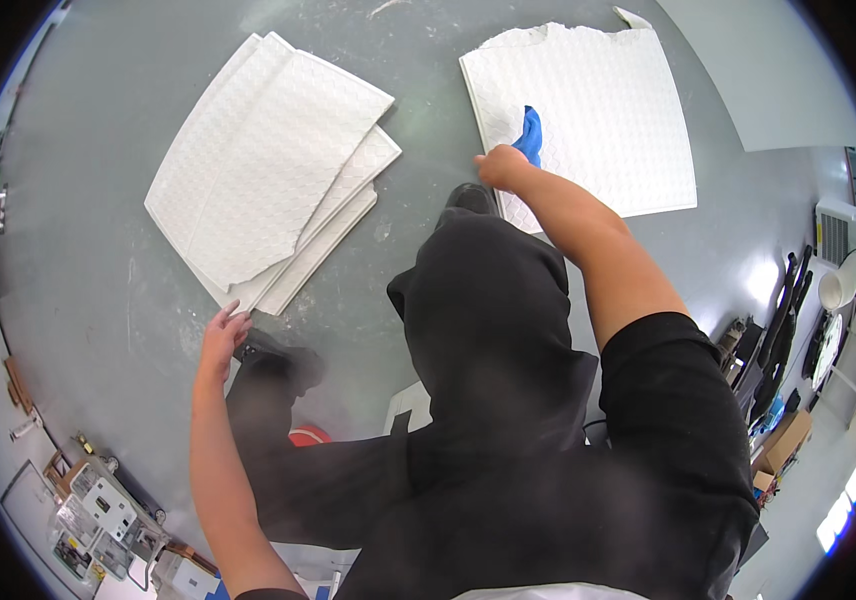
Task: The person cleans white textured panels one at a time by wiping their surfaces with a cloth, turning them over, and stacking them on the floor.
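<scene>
My right hand [504,167] is closed around a blue cloth or glove [530,135], at the near left edge of a white textured panel [585,112]. That panel lies flat on the floor at the right, its far edge broken and ragged. On the left is a fanned stack of similar white panels [270,157], the top one with a broken near edge. My left hand [224,337] is at the near corner of this stack, fingertips at the panel edges. Whether those fingers grip an edge cannot be made out.
Beneath everything is a grey floor [428,90] with white crumbs and scuffs. My dark shoe [470,197] stands between stack and panel. A red round object [309,436] sits partly hidden under my leg. Cardboard boxes [784,444] are at the right, a loaded cart [109,510] at lower left.
</scene>
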